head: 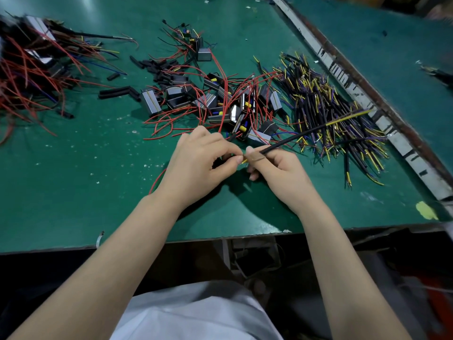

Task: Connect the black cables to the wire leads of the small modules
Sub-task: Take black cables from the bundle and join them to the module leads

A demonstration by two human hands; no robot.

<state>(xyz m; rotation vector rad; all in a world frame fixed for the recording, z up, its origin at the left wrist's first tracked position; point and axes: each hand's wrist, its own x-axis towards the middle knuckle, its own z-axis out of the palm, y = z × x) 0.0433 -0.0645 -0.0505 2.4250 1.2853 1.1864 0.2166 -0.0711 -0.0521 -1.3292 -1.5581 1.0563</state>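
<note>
Black cable [297,136]: long axis slants from near-left to far-right, yellow tip far right, above the table [73,192].
Right hand [274,171]: fingers curled, pinching cable's near end.
Left hand [203,165]: fingertips pinching a yellow wire [244,161] that meets it.

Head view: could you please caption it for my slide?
Left hand and right hand pinch yellow wire ends together, black cable in the right, over a green bench.

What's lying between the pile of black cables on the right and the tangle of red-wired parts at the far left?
In the head view, between the black cable pile and the left tangle lie the small modules with red leads, plus loose black sleeve pieces on the green mat.
</note>
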